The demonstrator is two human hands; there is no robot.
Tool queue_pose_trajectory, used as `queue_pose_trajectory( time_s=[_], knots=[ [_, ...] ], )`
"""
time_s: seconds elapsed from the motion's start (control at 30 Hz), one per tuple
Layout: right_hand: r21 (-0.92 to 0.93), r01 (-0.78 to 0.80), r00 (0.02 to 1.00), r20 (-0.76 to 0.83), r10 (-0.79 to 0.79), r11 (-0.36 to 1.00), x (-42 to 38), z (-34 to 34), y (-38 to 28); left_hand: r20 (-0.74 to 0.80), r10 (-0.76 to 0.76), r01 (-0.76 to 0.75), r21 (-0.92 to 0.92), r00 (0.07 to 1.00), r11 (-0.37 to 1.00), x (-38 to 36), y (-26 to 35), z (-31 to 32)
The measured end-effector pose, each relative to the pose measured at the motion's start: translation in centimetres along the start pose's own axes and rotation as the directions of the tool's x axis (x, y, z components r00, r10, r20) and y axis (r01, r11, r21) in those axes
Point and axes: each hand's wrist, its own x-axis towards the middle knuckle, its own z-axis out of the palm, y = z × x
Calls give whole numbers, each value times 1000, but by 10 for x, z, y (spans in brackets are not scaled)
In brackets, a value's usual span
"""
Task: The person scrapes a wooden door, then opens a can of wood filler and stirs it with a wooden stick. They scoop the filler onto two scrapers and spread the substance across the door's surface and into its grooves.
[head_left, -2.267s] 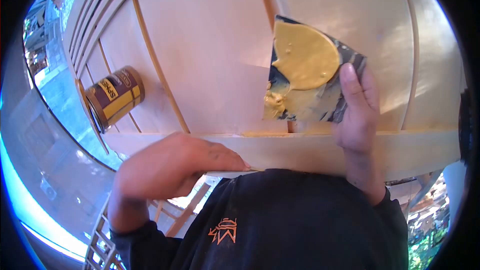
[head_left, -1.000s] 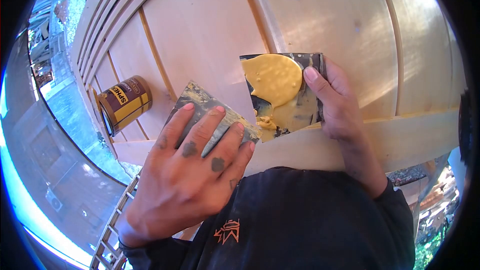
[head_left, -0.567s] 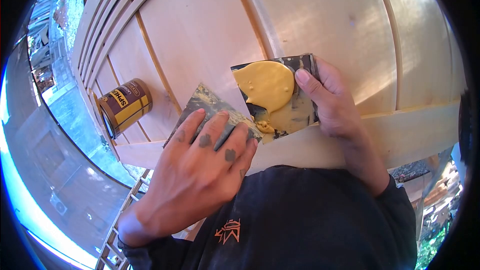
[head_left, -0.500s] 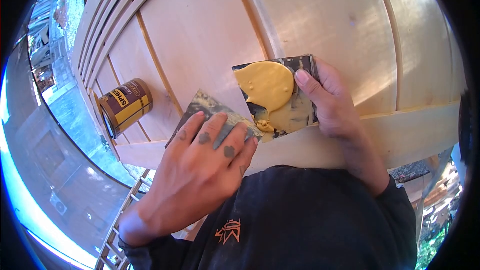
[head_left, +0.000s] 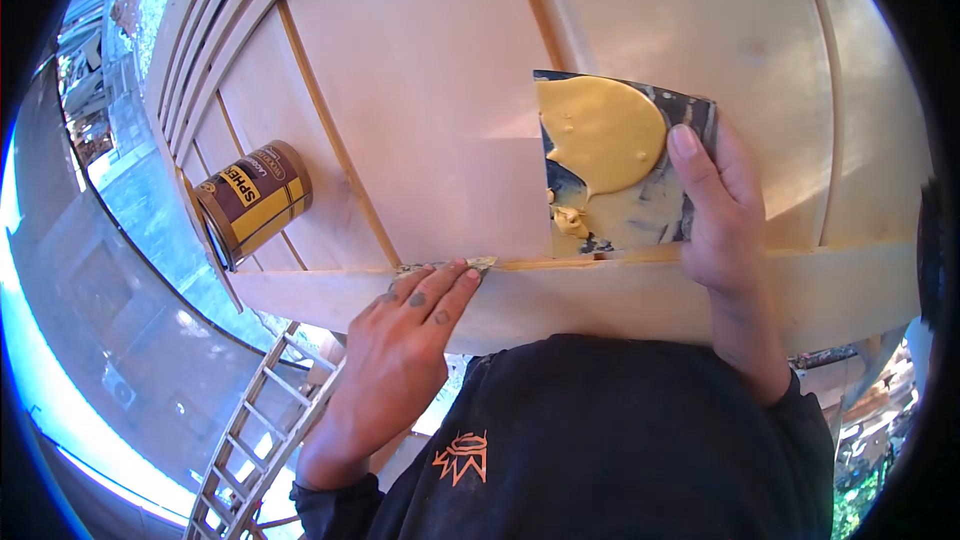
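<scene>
My left hand point(head_left: 408, 345) is closed over a putty-smeared flat spreader point(head_left: 487, 263), fingers lying along its back. Only a strip of the spreader shows; its edge meets the seam point(head_left: 560, 262) between the panel and the pale wooden rail point(head_left: 600, 302). My right hand point(head_left: 722, 202) grips the right side of a dark square plate point(head_left: 668, 208), thumb on top and the other fingers underneath. Yellow putty point(head_left: 605, 135) lies in a thick pool on the plate, with a small lump near its lower left corner. A yellowish line of putty runs along the seam.
A brown and yellow can point(head_left: 255, 202) lies tilted on the pale panelled wood surface point(head_left: 430, 90), at the left. Curved slats point(head_left: 215, 50) border the far left edge. Below, beyond the rail, stands a ladder point(head_left: 262, 420).
My left hand has moved down from the plate to the seam, and its spreader has tilted nearly edge-on. My right hand has shifted the plate right and slightly up.
</scene>
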Motion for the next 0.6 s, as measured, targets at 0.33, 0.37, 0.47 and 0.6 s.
queue_pose_trajectory(
  time_s=[0.33,0.37,0.47,0.6],
  knots=[
    [-23,-16,999,-28,15,1000,1,4,1,112,51,-14,-309,992,951,1,-17,17],
    [-33,-13,1000,-26,12,999,0,4,1,158,51,3,-323,986,946,4,-20,14],
    [14,-10,999,-45,11,1000,1,6,2,288,30,83,-370,957,925,15,-23,-3],
    [18,12,998,-57,-11,1000,0,0,-1,274,8,142,-524,962,840,23,-40,-19]
  ],
)
